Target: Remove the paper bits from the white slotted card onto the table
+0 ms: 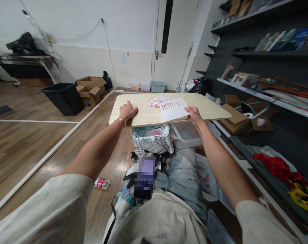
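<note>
My right hand (194, 114) pinches the right edge of a white card (172, 115), which has a row of small slot-like marks along its upper part. The card is held tilted at the near side of a pale wooden tabletop (212, 110). Just behind the card lies a pile of small white and pink pieces (156, 101), partly covered by it. On the left part of the tabletop rests my left hand (128, 111), its fingers apart and holding nothing that I can see.
Below the tabletop are a patterned cloth (151, 137) and a clear plastic box (185, 137). A phone (145, 174) lies on my lap. A bottle (102, 183) is on the floor, a black bin (65, 100) farther left. Dark shelves (270, 69) line the right.
</note>
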Demonstrator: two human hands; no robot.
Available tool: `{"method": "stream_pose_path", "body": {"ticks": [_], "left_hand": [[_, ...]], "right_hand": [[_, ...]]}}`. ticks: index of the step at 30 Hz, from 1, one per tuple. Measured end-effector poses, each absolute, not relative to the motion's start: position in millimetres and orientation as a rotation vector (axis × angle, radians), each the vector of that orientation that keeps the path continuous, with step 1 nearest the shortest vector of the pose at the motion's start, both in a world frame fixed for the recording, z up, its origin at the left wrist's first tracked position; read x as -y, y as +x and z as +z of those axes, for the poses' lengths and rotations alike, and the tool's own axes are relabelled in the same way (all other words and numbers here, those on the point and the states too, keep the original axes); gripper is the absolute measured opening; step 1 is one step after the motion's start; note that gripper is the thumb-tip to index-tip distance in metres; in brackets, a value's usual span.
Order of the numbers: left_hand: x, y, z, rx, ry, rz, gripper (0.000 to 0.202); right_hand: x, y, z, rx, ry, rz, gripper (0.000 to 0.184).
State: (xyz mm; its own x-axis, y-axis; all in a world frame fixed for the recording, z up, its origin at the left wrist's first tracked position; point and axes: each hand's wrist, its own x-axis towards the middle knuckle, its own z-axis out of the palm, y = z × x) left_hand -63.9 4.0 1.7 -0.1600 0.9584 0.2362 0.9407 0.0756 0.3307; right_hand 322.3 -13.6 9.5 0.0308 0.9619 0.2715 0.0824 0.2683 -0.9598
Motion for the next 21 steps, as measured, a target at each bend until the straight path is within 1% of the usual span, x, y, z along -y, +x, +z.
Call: {"method": "stream_pose_path", "body": {"ticks": [21], "left_hand": [[-1.6,-63.3,3.3,-2.269,2.027,0.641,0.065]], "right_hand": [[13.4,322.7,9.4,1.304,-1.047,0.971,0.021]]}}
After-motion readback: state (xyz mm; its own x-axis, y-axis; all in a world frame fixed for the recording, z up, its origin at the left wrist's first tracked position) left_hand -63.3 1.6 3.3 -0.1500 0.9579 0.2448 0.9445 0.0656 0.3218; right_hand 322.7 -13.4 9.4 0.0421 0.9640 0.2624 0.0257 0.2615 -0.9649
